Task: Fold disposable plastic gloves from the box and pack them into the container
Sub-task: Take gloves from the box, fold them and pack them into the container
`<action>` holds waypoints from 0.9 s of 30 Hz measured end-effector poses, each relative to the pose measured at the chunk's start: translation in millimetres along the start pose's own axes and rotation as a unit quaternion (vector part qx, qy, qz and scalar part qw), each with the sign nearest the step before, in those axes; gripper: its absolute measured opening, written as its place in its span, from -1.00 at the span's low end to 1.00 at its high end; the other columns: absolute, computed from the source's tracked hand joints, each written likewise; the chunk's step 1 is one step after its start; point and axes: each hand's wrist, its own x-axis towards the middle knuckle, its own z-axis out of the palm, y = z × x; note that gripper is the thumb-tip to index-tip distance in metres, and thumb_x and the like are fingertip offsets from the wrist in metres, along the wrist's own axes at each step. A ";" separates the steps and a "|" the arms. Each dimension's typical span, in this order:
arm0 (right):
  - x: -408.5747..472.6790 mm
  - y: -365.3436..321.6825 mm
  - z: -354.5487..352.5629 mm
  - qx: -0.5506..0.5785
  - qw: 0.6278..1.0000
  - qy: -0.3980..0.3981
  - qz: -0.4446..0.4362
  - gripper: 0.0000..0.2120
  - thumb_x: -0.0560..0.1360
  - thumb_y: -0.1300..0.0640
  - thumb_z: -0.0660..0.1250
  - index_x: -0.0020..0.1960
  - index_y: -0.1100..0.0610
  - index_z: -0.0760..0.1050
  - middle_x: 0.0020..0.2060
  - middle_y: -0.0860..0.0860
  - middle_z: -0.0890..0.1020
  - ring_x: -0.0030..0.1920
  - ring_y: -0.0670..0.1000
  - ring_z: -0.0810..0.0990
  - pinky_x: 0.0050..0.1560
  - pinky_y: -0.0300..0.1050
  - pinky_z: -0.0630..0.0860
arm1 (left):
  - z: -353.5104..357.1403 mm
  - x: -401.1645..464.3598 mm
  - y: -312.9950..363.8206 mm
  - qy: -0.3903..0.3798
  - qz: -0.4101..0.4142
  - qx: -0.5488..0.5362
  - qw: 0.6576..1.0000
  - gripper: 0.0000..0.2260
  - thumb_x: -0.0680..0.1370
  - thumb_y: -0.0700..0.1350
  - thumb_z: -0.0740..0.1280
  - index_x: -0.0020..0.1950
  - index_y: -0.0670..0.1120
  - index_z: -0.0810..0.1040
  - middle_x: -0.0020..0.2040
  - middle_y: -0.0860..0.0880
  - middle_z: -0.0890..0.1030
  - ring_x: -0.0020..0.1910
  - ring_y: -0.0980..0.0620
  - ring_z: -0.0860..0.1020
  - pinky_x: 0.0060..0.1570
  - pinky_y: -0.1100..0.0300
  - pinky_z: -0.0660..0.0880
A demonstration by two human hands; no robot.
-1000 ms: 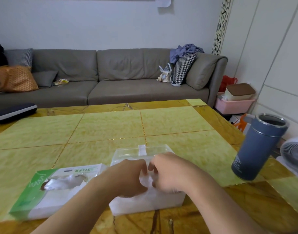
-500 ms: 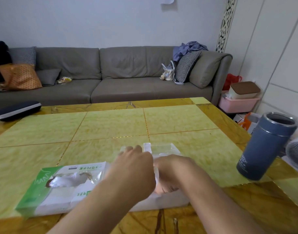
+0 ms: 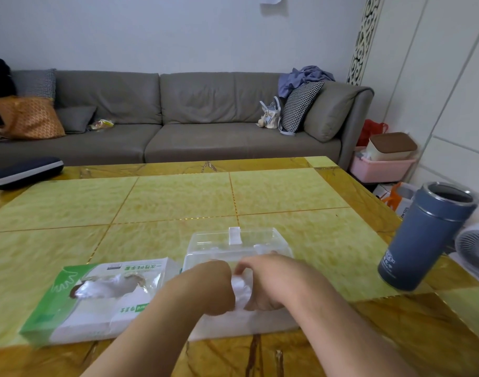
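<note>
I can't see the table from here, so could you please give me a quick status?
Both hands, left hand and right hand, gripping a bunched glove over the clear container. Glove box beside it, open. Nothing in the way.

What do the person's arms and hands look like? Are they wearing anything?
Both arms are bare: no sleeves show on either forearm. The left hand and the right hand wear no gloves, and no watch, bracelet or ring can be seen. The fingertips are mostly hidden.

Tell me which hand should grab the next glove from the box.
Probably left. The left hand is nearer the glove box beside it; the right hand is over the clear container, farther off.
</note>
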 end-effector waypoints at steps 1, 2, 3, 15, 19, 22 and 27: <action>2.6 -0.3 0.2 0.003 1.000 -0.004 0.001 -0.24 0.47 0.04 0.57 0.54 -0.31 0.29 0.47 0.04 0.37 0.17 0.09 0.61 0.27 0.07 0.59 | -3.6 -2.0 -2.1 -0.009 0.009 -0.008 1.000 -0.80 0.61 0.01 0.39 -0.02 -0.06 0.41 -0.23 0.06 0.43 -0.23 0.07 0.46 -0.28 0.25 0.35; 3.1 -1.4 -0.8 -0.005 1.000 -0.012 0.000 -0.22 0.50 0.06 0.55 0.57 -0.29 0.25 0.48 0.04 0.39 0.16 0.08 0.58 0.27 0.06 0.58 | -8.4 -5.2 -4.3 -0.023 0.014 -0.017 1.000 -0.77 0.61 0.05 0.39 0.04 -0.03 0.40 -0.21 0.07 0.45 -0.20 0.07 0.47 -0.24 0.24 0.37; 3.1 -2.0 -1.9 -0.018 1.000 -0.018 -0.006 -0.22 0.53 0.07 0.52 0.60 -0.26 0.21 0.50 0.05 0.39 0.15 0.07 0.55 0.28 0.06 0.58 | -13.3 -8.2 -5.5 -0.037 0.016 -0.023 0.999 -0.74 0.60 0.10 0.39 0.06 -0.01 0.38 -0.19 0.08 0.47 -0.19 0.08 0.47 -0.24 0.23 0.37; 14.8 4.3 12.3 0.008 0.998 0.058 -0.020 -0.32 0.44 0.02 0.58 0.46 -0.27 0.40 0.23 -0.04 0.62 -0.04 0.05 0.55 -0.03 -0.09 0.52 | -12.1 -10.0 7.6 0.009 -0.013 0.052 0.999 -0.72 0.55 -0.30 0.34 0.23 -0.11 0.46 -0.02 -0.01 0.49 -0.01 -0.06 0.57 -0.08 0.15 0.44; 15.6 4.3 11.2 0.011 0.998 0.055 -0.015 -0.33 0.44 0.04 0.58 0.46 -0.26 0.41 0.23 -0.03 0.61 -0.06 0.06 0.54 -0.05 -0.11 0.48 | -7.1 -9.3 2.6 0.018 -0.006 0.053 0.998 -0.78 0.54 -0.30 0.33 0.06 -0.06 0.37 -0.15 0.03 0.38 -0.08 -0.05 0.47 -0.11 0.14 0.41; 10.6 4.4 8.6 0.013 0.999 0.036 -0.014 -0.32 0.49 0.05 0.55 0.51 -0.26 0.36 0.29 0.01 0.56 -0.07 0.06 0.54 -0.08 -0.09 0.49 | -7.0 -6.9 0.6 0.000 0.002 0.048 0.999 -0.81 0.59 -0.21 0.35 0.19 -0.11 0.45 -0.07 -0.01 0.48 -0.09 -0.02 0.47 -0.15 0.17 0.40; -4.8 4.0 2.2 0.017 0.999 0.023 -0.031 -0.30 0.55 -0.06 0.50 0.60 -0.24 0.27 0.32 -0.01 0.59 0.01 0.05 0.62 -0.28 -0.17 0.43 | -6.7 -12.3 -3.4 -0.010 0.017 -0.022 1.000 -0.83 0.66 -0.09 0.27 -0.09 -0.07 0.35 -0.23 0.04 0.40 -0.21 0.03 0.43 -0.34 0.25 0.30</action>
